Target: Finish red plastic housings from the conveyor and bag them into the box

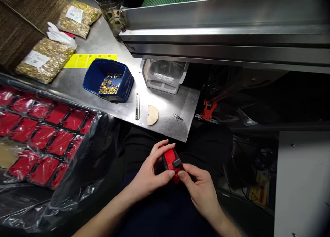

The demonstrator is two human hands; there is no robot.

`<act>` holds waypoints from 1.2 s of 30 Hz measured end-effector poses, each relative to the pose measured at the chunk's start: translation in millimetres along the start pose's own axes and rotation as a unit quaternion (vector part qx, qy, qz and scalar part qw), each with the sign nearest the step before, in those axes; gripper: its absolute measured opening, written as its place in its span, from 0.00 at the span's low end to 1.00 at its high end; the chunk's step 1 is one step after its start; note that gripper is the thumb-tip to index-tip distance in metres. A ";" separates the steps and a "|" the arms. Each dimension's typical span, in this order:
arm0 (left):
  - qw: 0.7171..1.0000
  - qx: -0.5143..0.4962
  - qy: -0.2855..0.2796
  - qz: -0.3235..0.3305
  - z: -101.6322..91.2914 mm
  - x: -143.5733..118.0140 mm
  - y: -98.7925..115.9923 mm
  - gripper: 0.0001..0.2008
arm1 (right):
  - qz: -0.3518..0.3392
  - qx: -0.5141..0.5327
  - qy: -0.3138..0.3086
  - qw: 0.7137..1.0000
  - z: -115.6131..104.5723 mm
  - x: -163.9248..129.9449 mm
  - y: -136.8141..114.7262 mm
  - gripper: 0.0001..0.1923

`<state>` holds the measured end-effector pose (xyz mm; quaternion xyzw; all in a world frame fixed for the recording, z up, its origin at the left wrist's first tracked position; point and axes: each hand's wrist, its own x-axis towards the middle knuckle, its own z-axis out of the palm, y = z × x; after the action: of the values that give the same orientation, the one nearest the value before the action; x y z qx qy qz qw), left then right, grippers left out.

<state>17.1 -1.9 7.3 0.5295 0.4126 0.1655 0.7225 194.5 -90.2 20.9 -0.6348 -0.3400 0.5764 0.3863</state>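
Observation:
A small red and black plastic part (170,157) is held over my lap, in front of the bench's near corner. My left hand (152,170) wraps round its left side, fingers over the far end and thumb on the near end. At the near right end my right hand (198,183) pinches it between thumb and forefinger. Whether a smaller piece lies in that pinch is hidden. On the bench just beyond are a half-round wooden disc (153,115), a utility knife (137,106) and a small metal item (177,117).
A blue bin (126,85) holds small brass-coloured pieces. Bags of similar pieces (55,63) lie behind it, near a yellow label strip (77,61). A grey bin (163,86) sits under the metal conveyor edge (219,44). At left, a plastic-lined box holds red and black parts (42,136).

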 end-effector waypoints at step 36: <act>0.976 -0.204 -0.046 -0.052 -10.0 -21.6 -46.0 0.60 | -0.058 -0.082 -0.020 0.995 16.3 -24.1 15.7 0.10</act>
<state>-12.8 -27.9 -26.1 0.3554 0.3636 0.1842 0.8412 175.5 -117.1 17.8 -0.6318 -0.4302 0.5359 0.3584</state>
